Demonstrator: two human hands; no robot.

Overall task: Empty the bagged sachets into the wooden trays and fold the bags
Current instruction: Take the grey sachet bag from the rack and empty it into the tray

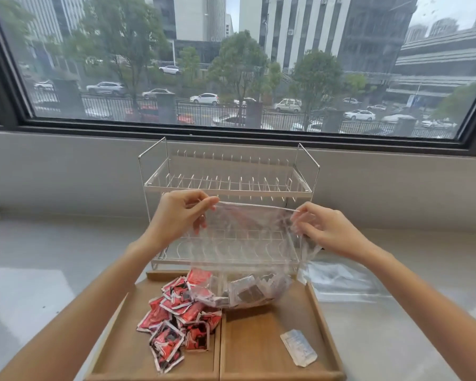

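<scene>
hands: left hand (180,213) and right hand (323,229) raised, each pinching a top corner of one clear bag (248,243), stretched between them
bag: hangs over the right wooden tray (322,320), pale and brown sachets (248,294) in its bottom
trays: two, side by side on the table (396,339)
left wooden tray (116,339): pile of red sachets (176,317)
right tray: one pale packet (298,347)
table: one flat empty bag (341,284), one wire rack (228,185)
</scene>
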